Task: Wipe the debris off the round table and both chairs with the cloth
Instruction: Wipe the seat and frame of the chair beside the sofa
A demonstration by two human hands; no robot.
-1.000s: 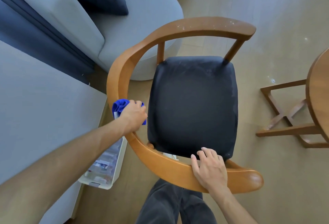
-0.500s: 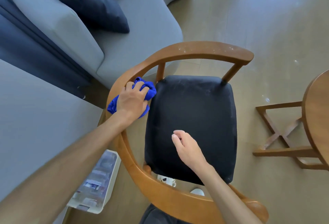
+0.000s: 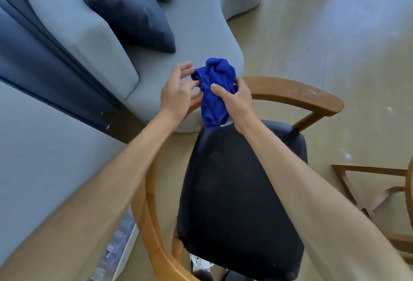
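Wooden armchair (image 3: 297, 95): curved backrest rail, black padded seat (image 3: 241, 191); taken as the landmark for all places below. White specks of debris (image 3: 301, 91) are seen on the rail's far right stretch.

Blue cloth (image 3: 215, 88): bunched, held just above the far left bend of the armchair's rail, over the seat's far edge.

Right hand (image 3: 234, 97): fingers and thumb are curled round the cloth's middle, which is gripped firmly.

Left hand (image 3: 176, 93): placed just left of the cloth, fingers loosely spread; fingertips are laid against the cloth's left edge. Whether a fold is pinched cannot be told.

Grey sofa (image 3: 190, 34): beyond the armchair, to its far left, a dark blue cushion (image 3: 125, 8) resting on it.

Round table (image 3: 410, 191): right of the armchair, only its edge and wooden cross base (image 3: 366, 171) are shown.

Wooden floor (image 3: 335, 23): beneath the armchair, scattered white flecks to its right.
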